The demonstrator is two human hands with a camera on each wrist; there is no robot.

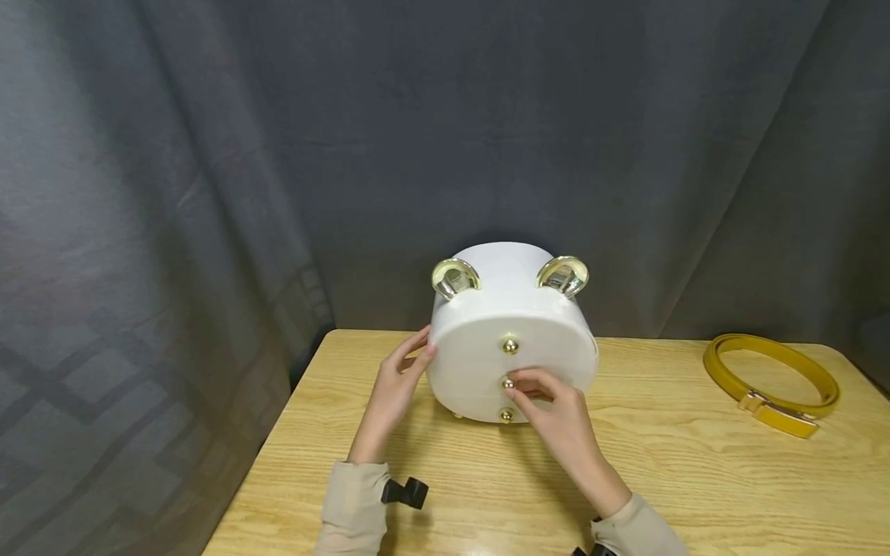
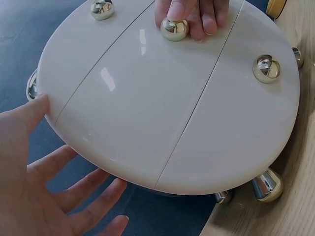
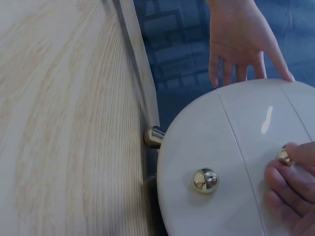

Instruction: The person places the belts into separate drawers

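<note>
A white rounded drawer box (image 1: 511, 301) with gold ears and several gold feet stands on the table. Its front has three drawers, each with a round gold knob. My right hand (image 1: 559, 413) pinches the middle knob (image 2: 174, 29) between thumb and fingers. In the right wrist view the thumb lies on this knob, with the other fingers curled near the drawer front. My left hand (image 1: 396, 382) rests against the box's left side, fingers spread and mostly straight. Above and below the held knob sit the top knob (image 1: 511, 346) and the bottom knob (image 3: 204, 180). The drawers look closed.
On the right of the wooden table (image 1: 667, 463) lies a coiled yellow belt (image 1: 772, 378) with a gold buckle. A dark grey curtain (image 1: 445, 154) hangs behind the table and along its left side.
</note>
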